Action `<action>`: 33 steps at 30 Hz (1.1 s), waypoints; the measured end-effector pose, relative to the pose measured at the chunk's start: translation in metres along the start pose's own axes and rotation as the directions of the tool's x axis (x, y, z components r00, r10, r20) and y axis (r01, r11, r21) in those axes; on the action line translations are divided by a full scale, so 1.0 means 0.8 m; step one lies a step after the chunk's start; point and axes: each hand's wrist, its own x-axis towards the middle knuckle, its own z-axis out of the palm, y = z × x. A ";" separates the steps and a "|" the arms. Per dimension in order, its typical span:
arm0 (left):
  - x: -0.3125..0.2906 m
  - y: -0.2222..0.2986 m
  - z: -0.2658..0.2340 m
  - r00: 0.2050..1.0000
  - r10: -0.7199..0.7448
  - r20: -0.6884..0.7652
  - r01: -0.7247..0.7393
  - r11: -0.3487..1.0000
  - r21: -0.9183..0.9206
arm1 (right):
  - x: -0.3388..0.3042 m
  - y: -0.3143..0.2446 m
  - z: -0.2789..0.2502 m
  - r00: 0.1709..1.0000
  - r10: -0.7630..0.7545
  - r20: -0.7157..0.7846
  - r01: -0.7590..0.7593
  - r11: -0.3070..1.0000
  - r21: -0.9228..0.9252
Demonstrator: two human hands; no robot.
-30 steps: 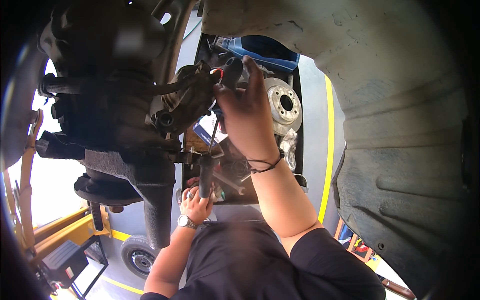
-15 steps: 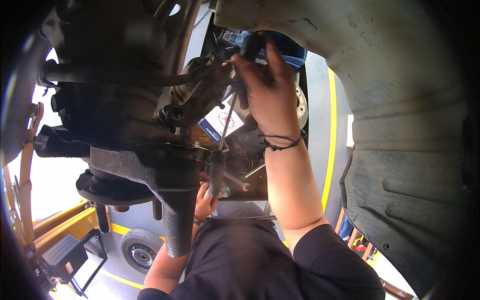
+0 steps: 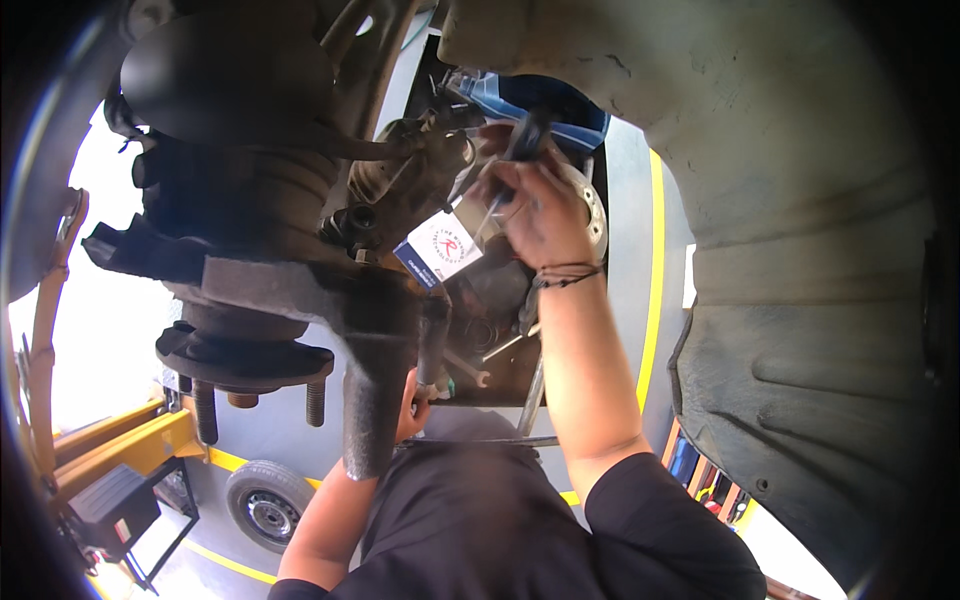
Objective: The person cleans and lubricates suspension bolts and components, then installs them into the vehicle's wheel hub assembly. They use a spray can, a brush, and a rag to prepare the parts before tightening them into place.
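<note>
In my right hand (image 3: 545, 215), the fingers close round a screwdriver (image 3: 530, 135) with a dark handle; its thin metal shaft points down and left, blurred by motion. The hand is up beside the dirty brake caliper (image 3: 385, 170). My left hand (image 3: 412, 405) is lower down, partly behind the steering knuckle (image 3: 370, 330), at the lower end of a dark cylindrical part (image 3: 433, 335). Its fingers are curled, and what they hold is too hidden to name. A wheel hub (image 3: 245, 355) with threaded studs hangs at the left.
Below lie a white and blue box (image 3: 440, 248), an open-ended wrench (image 3: 468, 370) and a pale round metal part (image 3: 597, 210). A blue container (image 3: 590, 130) stands beyond. The wheel-arch liner (image 3: 790, 270) curves along the right. A wheel (image 3: 268, 505) lies on the floor at left.
My right hand has come down slightly, and the screwdriver's shaft has moved up and right, away from the dark cylindrical part. The left hand stays low near the knuckle. The view has shifted slightly.
</note>
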 end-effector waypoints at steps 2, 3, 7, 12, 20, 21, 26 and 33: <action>0.004 0.004 -0.008 1.000 -0.001 0.006 0.001 1.000 -0.015 | -0.008 0.036 -0.009 0.995 0.062 0.076 -0.068 0.994 0.087; 0.005 0.006 -0.012 1.000 0.005 -0.004 -0.006 1.000 -0.025 | -0.015 0.052 -0.014 0.992 0.095 0.083 -0.108 0.979 0.172; 0.012 0.010 -0.030 0.997 0.046 -0.062 -0.051 0.995 -0.082 | 0.000 0.116 -0.026 0.972 0.170 0.160 -0.202 0.956 0.213; 0.012 0.043 -0.082 0.916 0.349 -0.197 -0.347 0.937 0.045 | 0.012 0.158 -0.044 0.871 0.257 0.420 -0.414 0.843 0.344; 0.041 0.131 -0.305 0.574 0.550 -0.606 -0.453 0.830 0.324 | -0.017 0.092 -0.079 0.987 0.037 0.159 -0.089 0.938 0.335; 0.044 0.137 -0.337 0.647 0.499 -0.577 -0.367 0.867 0.338 | -0.027 0.070 -0.073 0.993 -0.033 0.111 -0.004 0.950 0.311; 0.116 0.177 -0.387 0.718 0.433 -0.545 -0.259 0.893 0.368 | -0.067 -0.051 0.007 0.939 -0.243 -0.245 0.261 0.964 0.043; 0.172 0.230 -0.383 0.709 0.207 -0.675 -0.254 0.967 0.029 | -0.184 -0.137 0.209 0.843 -0.405 -0.353 0.296 0.898 -0.325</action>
